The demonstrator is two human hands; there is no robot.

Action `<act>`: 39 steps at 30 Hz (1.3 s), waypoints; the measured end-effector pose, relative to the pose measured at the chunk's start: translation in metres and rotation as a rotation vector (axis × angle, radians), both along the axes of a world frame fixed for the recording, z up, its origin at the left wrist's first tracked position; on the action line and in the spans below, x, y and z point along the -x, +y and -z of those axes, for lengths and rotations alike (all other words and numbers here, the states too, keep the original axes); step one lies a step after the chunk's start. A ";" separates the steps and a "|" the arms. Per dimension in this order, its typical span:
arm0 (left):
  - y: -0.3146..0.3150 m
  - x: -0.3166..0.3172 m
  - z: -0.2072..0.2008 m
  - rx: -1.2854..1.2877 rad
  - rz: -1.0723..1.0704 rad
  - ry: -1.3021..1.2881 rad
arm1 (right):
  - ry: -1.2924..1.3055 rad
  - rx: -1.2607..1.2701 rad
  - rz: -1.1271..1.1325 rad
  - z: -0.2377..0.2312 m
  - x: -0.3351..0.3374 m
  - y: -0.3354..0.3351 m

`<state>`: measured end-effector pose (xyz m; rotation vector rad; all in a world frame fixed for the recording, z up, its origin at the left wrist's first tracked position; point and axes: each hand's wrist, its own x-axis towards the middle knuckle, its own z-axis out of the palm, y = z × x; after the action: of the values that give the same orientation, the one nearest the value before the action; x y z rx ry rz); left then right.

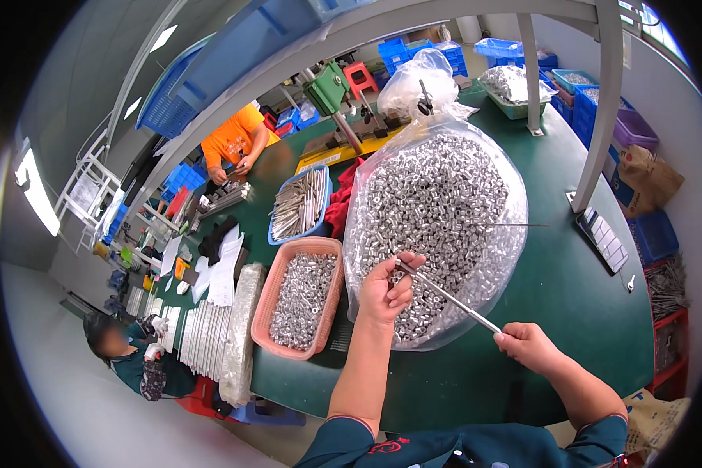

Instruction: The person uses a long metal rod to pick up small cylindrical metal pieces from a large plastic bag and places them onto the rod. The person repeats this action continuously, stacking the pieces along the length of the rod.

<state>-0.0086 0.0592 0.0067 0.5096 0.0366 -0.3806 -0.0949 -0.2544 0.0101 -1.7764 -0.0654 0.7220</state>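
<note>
Two other persons are in the left part of the frame: at the lower left we see a co-worker [136, 355] in white gloves, and higher, at the upper left, a co-worker in an orange shirt [230, 139]. Beside the gloved one lie pale long bars [204, 337], and next to these a bundle in clear wrapping [242, 335]. Further right we find a pink basket [264, 312] filled with small metal pieces, and above it a blue tray [308, 232] of thin metal strips. A red cloth [341, 204] lies just beside this tray.

In the centre, our left hand [388, 292] has its fingers half curled at the upper end of a metal rod [448, 296]; we cannot tell if they grip it. The rod slopes down to the right, above a big clear bag [513, 257] full of short silver tubes [433, 195]. Our right hand [529, 345], right of centre, is clenched around the lower end. At the right of the frame, a phone [603, 240] and a small key [630, 283] lie on the green table [554, 296].
</note>
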 end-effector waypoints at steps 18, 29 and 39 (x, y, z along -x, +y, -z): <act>-0.010 0.002 -0.001 0.233 0.067 -0.078 | 0.145 -0.142 -0.003 0.000 0.002 0.001; -0.038 0.010 -0.012 -0.549 -0.036 0.057 | 0.299 -0.361 0.109 0.004 -0.001 -0.002; -0.003 -0.013 -0.025 0.074 -0.394 0.295 | 0.311 -0.377 0.105 0.006 0.000 -0.002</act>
<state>0.0045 0.0557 0.0314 0.3585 0.4005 -0.0671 -0.0946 -0.2561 0.0039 -1.2862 0.0949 0.8409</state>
